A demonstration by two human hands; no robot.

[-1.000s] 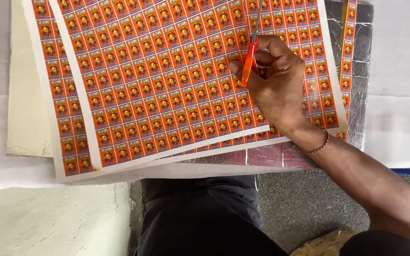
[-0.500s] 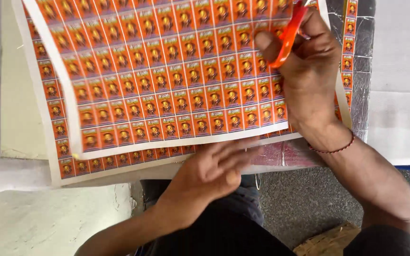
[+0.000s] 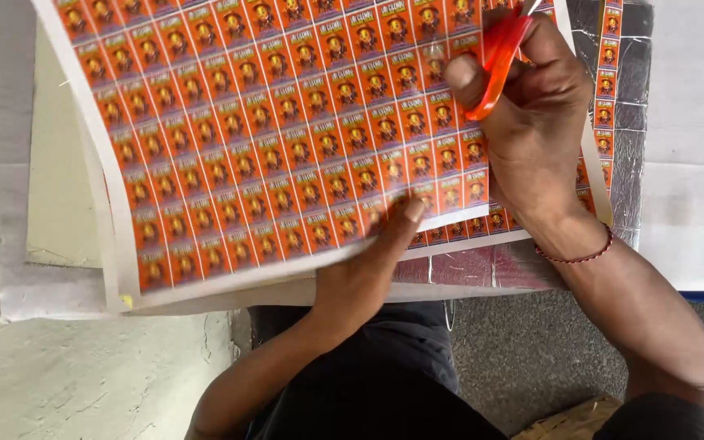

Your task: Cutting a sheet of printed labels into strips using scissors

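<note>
At far left a pale grey cloth (image 3: 10,163) covers the table edge, w/ a cream board (image 3: 59,187) lying on it. Over these lies the top sheet of printed labels (image 3: 270,130), orange squares in rows w/ a white margin; its left margin curls up a bit and the near edge is lifted off the stack. Under it a second label sheet (image 3: 482,224) shows only as a thin row of orange squares along the near edge. At bottom centre the left hand (image 3: 368,269) comes up from below the table edge; fingers stretched, mostly open, thumb on top of the near margin of the top sheet and the other fingers going under it, so it pinches that edge lightly. Below the hand are the person's dark trousers (image 3: 368,383). To the right, the right hand (image 3: 531,114) is curled closed around the orange handles of the scissors (image 3: 495,61), thumb through one loop; the blades go out of frame at top, cannot tell if they are open. This hand rests on the right part of the top sheet, and a red thread bracelet (image 3: 576,257) is on the wrist. Further right a narrow strip of labels (image 3: 609,73) lies on a silver foil sheet (image 3: 629,155), then white cloth (image 3: 694,122) at far right.
</note>
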